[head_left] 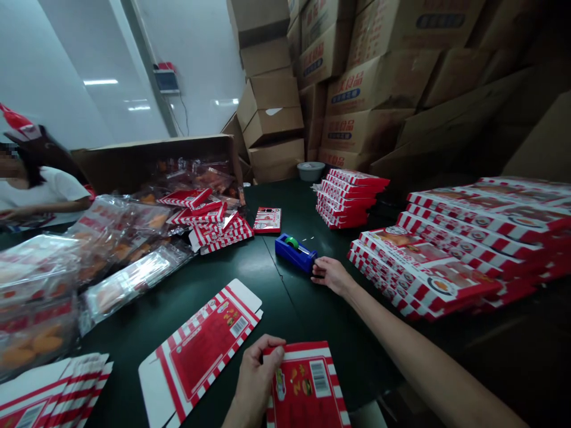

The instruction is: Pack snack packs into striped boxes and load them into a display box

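A red-and-white box (308,389) is gripped at its upper left corner by the left hand (257,373), thumb closed over it. Ahead on the dark surface (307,312), the near end of a blue tape dispenser (292,254) is met by the right hand (331,276), fingers curled; whether tape is pinched cannot be told.

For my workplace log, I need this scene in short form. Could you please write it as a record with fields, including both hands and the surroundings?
Left hand: grips a box, barcode side up
Right hand: at the near end of the tape dispenser; whether it pinches tape is unclear
Table: dark green
Left side: heaped clear bags
Right side: stacked boxes
Back: piled cartons
Person: far left, partly in view
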A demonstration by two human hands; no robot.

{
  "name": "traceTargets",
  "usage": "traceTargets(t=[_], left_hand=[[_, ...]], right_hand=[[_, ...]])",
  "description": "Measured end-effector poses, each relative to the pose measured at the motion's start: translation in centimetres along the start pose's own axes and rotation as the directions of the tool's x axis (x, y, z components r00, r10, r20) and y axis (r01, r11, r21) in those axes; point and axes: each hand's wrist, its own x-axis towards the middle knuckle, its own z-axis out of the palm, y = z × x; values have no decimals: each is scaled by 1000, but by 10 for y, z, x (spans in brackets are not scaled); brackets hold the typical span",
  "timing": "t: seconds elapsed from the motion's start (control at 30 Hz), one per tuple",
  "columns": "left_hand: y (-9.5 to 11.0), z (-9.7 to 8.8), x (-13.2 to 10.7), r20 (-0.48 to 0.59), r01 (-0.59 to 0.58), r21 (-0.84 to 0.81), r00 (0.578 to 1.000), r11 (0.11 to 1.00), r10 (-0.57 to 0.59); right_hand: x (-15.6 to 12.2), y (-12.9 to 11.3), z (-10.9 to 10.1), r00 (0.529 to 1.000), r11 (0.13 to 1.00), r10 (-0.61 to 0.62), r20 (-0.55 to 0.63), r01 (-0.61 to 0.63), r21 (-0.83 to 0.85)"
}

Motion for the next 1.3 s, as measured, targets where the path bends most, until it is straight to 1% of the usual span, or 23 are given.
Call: traceTargets(t=[0.07, 0.17, 0.23, 0.27, 0.33, 0.37, 0.4, 0.43, 0.47, 0.5, 0.53, 0.57, 0.6, 0.63, 0.67, 0.7, 0.73, 0.77, 0.8, 0.87, 1.0, 1.17, 1.3], left_hand=[[-1, 0, 0, 9, 5, 1, 1000, 1000, -5], [2, 2, -4, 6, 1, 40, 1000, 999, -1], [12, 4, -10, 11, -22, 63, 1000, 998, 21], [21, 5, -14, 19, -49, 66, 999, 997, 48], [47, 8, -25, 22, -162, 86, 987, 983, 161], [63, 10, -31, 8, -263, 128, 964, 956, 264], [79, 13, -39, -9, -392, 206, 915, 897, 402], [95, 16, -47, -10, -530, 312, 828, 788, 561], [108, 21, -54, 23, -651, 427, 701, 627, 713], [119, 25, -60, 90, -738, 525, 544, 424, 834], [126, 30, -64, 186, -779, 591, 384, 209, 905], [129, 35, -66, 287, -782, 623, 237, 7, 928], [130, 38, -66, 383, -758, 630, 115, -169, 917], [129, 41, -63, 469, -718, 621, 21, -313, 883], [127, 42, -60, 540, -671, 606, -46, -427, 840], [125, 43, -57, 600, -626, 588, -88, -512, 795], [122, 42, -54, 648, -590, 567, -111, -574, 754], [120, 41, -52, 686, -567, 546, -119, -617, 718], [119, 39, -51, 714, -555, 529, -117, -642, 690], [118, 35, -51, 751, -546, 509, -96, -666, 653], [116, 32, -53, 769, -554, 515, -38, -654, 638], [103, 30, -52, 742, -584, 529, -34, -616, 670], [94, 30, -49, 726, -609, 537, -19, -584, 687]], right_hand=[[4, 0, 4, 999, 1000, 22, -33, -23, -20], [8, 0, 10, 992, 997, 50, -113, -56, -45], [6, -3, 13, 986, 997, 52, -160, -60, -51], [1, -7, 14, 984, 998, 41, -175, -50, -48], [-17, -22, 14, 982, 1000, -15, -186, 10, -30], [-32, -33, 14, 982, 998, -62, -177, 62, -10], [-51, -45, 13, 980, 992, -119, -161, 123, 16], [-73, -57, 14, 974, 980, -184, -134, 192, 49], [-98, -68, 14, 963, 961, -252, -96, 261, 92], [-124, -76, 16, 949, 939, -312, -53, 317, 132], [-149, -79, 19, 928, 913, -372, -2, 366, 178], [-171, -80, 24, 902, 888, -419, 103, 383, 255], [-188, -78, 30, 885, 880, -430, 179, 366, 302], [-200, -73, 37, 873, 877, -425, 239, 333, 346], [-206, -69, 44, 866, 878, -409, 287, 287, 385], [-207, -64, 50, 867, 878, -384, 316, 238, 414], [-205, -59, 55, 870, 875, -364, 333, 197, 441], [-200, -54, 58, 872, 871, -348, 343, 165, 463], [-194, -50, 60, 875, 867, -335, 350, 141, 478], [-182, -41, 61, 880, 873, -296, 372, 91, 480], [-169, -24, 60, 879, 886, -200, 432, -26, 463], [-167, -8, 67, 881, 847, -192, 433, -74, 526], [-171, 2, 80, 893, 793, -238, 381, -48, 608]])
